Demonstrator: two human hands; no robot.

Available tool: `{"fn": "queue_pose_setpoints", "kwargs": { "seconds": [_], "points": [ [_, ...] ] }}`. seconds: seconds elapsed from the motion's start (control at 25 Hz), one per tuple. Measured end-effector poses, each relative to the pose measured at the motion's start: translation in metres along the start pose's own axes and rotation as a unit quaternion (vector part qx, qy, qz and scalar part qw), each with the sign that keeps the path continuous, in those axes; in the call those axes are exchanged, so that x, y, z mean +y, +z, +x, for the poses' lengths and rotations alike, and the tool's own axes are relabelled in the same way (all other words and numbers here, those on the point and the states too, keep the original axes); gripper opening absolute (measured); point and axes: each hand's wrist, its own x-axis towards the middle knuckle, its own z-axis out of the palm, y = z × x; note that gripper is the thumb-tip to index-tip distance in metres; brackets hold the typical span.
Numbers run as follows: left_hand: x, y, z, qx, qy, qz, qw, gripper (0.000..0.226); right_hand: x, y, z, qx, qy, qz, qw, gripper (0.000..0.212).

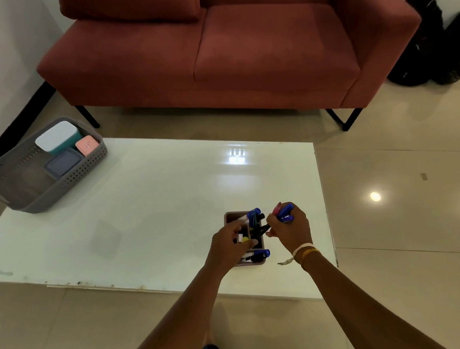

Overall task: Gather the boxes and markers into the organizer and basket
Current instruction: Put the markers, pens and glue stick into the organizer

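Observation:
A small pink organizer (228, 218) stands near the front right of the white table, with blue, black and white markers (252, 216) sticking out of it. My left hand (229, 244) is over the organizer, its fingers curled round a marker with a yellow end. Just to the organizer's right, my right hand (290, 226) grips a bundle of blue and pink markers (283, 213). A grey perforated basket (15, 176) sits on the table's far left corner. It holds a white-lidded teal box (56, 136), a pink box (87, 145) and a grey box (63, 162).
The low white table (156, 208) sits on a glossy tiled floor. A red sofa (226, 49) stands behind it. Dark bags (440, 44) lie against the wall at the far right.

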Motion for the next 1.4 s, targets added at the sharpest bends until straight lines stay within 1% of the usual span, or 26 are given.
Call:
{"fn": "queue_pose_setpoints", "kwargs": {
  "seconds": [0.04,0.08,0.16,0.24,0.32,0.36,0.4,0.44,0.48,0.6,0.68,0.76,0.8,0.92,1.0,1.08,1.16,1.24,1.32,1.4],
  "points": [
    [0.005,0.003,0.002,-0.033,0.009,0.006,0.999,0.061,-0.004,-0.003,0.003,-0.022,0.018,0.030,0.999,0.009],
    [0.011,0.006,0.005,-0.064,0.012,0.005,0.998,0.064,-0.008,-0.007,0.005,-0.044,0.040,0.064,0.996,0.010],
    [0.017,0.013,0.011,-0.119,0.004,-0.010,0.993,0.061,-0.015,-0.015,0.010,-0.083,0.087,0.112,0.986,0.015],
    [0.022,0.017,0.013,-0.128,0.023,0.003,0.992,0.059,-0.019,-0.020,0.013,-0.108,0.123,0.135,0.977,0.016],
    [0.009,0.025,0.023,-0.106,0.044,0.040,0.993,0.055,-0.021,-0.022,0.017,-0.120,0.140,0.147,0.972,0.015],
    [0.008,0.029,0.025,-0.102,0.039,0.070,0.992,0.046,-0.022,-0.021,0.019,-0.122,0.147,0.158,0.969,0.016],
    [0.010,0.029,0.026,-0.100,0.041,0.078,0.991,0.032,-0.022,-0.020,0.020,-0.121,0.155,0.172,0.965,0.017],
    [0.016,0.028,0.024,-0.100,0.039,0.066,0.992,0.021,-0.023,-0.018,0.020,-0.119,0.163,0.188,0.961,0.018],
    [0.023,0.025,0.022,-0.104,0.038,0.045,0.993,0.019,-0.023,-0.018,0.021,-0.117,0.169,0.199,0.958,0.019],
    [0.025,0.015,0.023,-0.134,-0.004,0.012,0.991,0.022,-0.021,-0.019,0.021,-0.121,0.183,0.208,0.953,0.018],
    [0.024,0.007,0.021,-0.167,-0.055,-0.063,0.982,0.027,-0.018,-0.021,0.023,-0.120,0.200,0.223,0.946,0.016],
    [0.022,0.004,0.019,-0.190,-0.111,-0.148,0.964,0.030,-0.015,-0.022,0.025,-0.120,0.216,0.244,0.938,0.014],
    [0.019,0.005,0.020,-0.185,-0.122,-0.160,0.962,0.031,-0.015,-0.022,0.025,-0.124,0.221,0.255,0.933,0.014],
    [0.017,0.006,0.022,-0.164,-0.114,-0.134,0.971,0.028,-0.015,-0.025,0.024,-0.162,0.219,0.264,0.925,0.016],
    [0.018,0.008,0.021,-0.149,-0.103,-0.117,0.976,0.022,-0.016,-0.029,0.022,-0.194,0.212,0.226,0.931,0.013],
    [0.018,0.012,0.019,-0.128,-0.098,-0.127,0.979,0.020,-0.016,-0.030,0.022,-0.195,0.193,0.180,0.944,0.011],
    [0.014,0.018,0.021,-0.089,-0.102,-0.153,0.979,0.023,-0.016,-0.026,0.024,-0.151,0.158,0.123,0.968,0.011],
    [0.006,0.021,0.026,-0.024,-0.111,-0.139,0.984,0.024,-0.009,-0.022,0.027,-0.084,0.118,0.061,0.988,0.011],
    [-0.003,0.020,0.031,0.042,-0.109,-0.106,0.988,0.022,0.000,-0.020,0.029,-0.030,0.099,0.023,0.994,0.013],
    [-0.007,0.015,0.031,0.089,-0.103,-0.078,0.988,0.021,0.011,-0.016,0.031,0.013,0.113,0.015,0.993,0.016]
  ]
}}
